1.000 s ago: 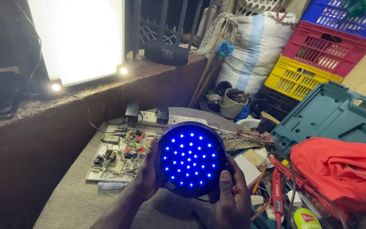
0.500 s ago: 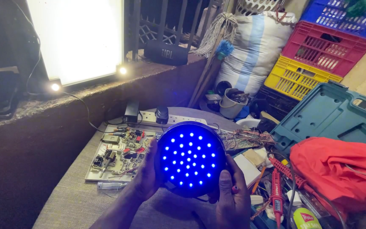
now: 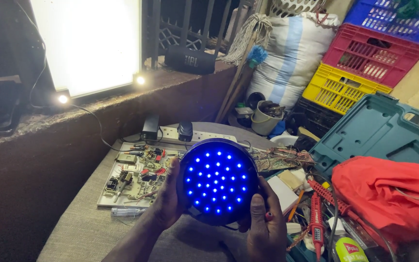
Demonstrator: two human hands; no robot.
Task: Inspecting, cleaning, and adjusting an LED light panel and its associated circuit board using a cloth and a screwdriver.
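We noted the left hand [image 3: 167,196] and right hand [image 3: 264,228] cupped around the round LED lamp [image 3: 217,182], one on each rim, its lit blue face tilted up toward us above the table [image 3: 81,230]. Circuit board [image 3: 136,172] lay just left; red cloth [image 3: 389,194] crowded the right.

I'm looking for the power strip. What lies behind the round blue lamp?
Behind the round blue lamp, held by the left hand and right hand, lies a white power strip; its middle is hidden by the lamp.
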